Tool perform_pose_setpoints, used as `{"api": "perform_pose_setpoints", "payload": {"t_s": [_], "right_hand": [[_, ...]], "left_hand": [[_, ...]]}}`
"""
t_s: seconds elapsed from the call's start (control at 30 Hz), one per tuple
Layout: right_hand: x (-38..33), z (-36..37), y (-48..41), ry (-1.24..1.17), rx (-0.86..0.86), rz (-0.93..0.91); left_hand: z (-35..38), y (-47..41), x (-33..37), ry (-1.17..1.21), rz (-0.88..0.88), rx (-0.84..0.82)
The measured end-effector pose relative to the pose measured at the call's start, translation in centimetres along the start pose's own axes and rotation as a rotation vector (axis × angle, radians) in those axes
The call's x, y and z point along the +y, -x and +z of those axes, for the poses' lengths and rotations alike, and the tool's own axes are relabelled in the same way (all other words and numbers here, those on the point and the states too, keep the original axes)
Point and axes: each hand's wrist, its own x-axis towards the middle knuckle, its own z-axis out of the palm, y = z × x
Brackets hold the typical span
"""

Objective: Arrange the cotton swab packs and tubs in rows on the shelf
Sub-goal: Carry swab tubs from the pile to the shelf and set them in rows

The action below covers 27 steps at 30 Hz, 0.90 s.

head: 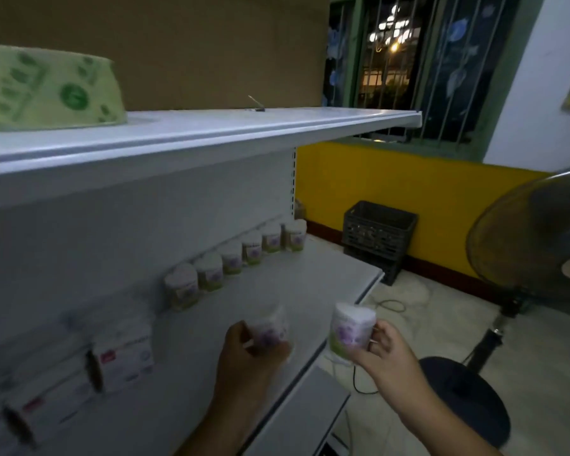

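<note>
Row of tubs, six in all, standing upright side by side along the back panel of the middle shelf, running from near its centre out to its far right end. White tops, purple and green labels; contents too blurred to make out.

Over the front part of that shelf: left tub, grasped by the left grip, fingers curled round its side. Heavily motion-blurred, so unclear whether touching the shelf or just above it. At the shelf's front edge, in the air: right tub, upright, clasped from its right side by the right grip, packed white swab tips showing at its top. Held tubs near each other, not touching.

Further left on the same shelf: cotton swab packs, white with red marks, blurred.

Overhanging the row: upper shelf, bearing a green-printed roll at its left and a small metal clip near its middle. Brown cardboard behind.

Off to the right, on the floor: black crate against the yellow wall, standing fan beyond the right grip, dark round object below it, cable lying on the tiles. Barred window above the yellow wall, dark outside with a few lights.
</note>
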Motion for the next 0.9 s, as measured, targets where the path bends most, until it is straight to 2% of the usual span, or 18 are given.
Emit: {"api": "perform_pose_setpoints", "payload": {"t_s": [0.17, 0.3, 0.57, 0.7, 0.8, 0.9], "right_hand": [[-0.2, 2.9, -8.7, 0.286, -0.051, -0.214], [0.5, 4.9, -15.2, 0.547, -0.167, -0.247], [0.6, 7.1, -23.6, 0.546, -0.391, -0.322], [0.6, 8.2, -25.6, 0.599, -0.407, -0.380], [0.8, 8.3, -26.5, 0.555, -0.416, -0.390], [1.5, 8.2, -27.0, 0.558, -0.370, -0.411]], "left_hand": [[2.4, -5.7, -0.8, -0.182, 0.027, 0.165], [4.3, -8.0, -1.3, -0.223, 0.036, 0.266], [8.3, -12.0, 0.2, -0.271, 0.134, 0.458], [9.8, -13.8, 0.4, -0.266, 0.251, 0.533], [10.6, -14.9, 0.3, -0.245, 0.246, 0.523], [11.1, -15.7, 0.1, -0.273, 0.207, 0.592]]}}
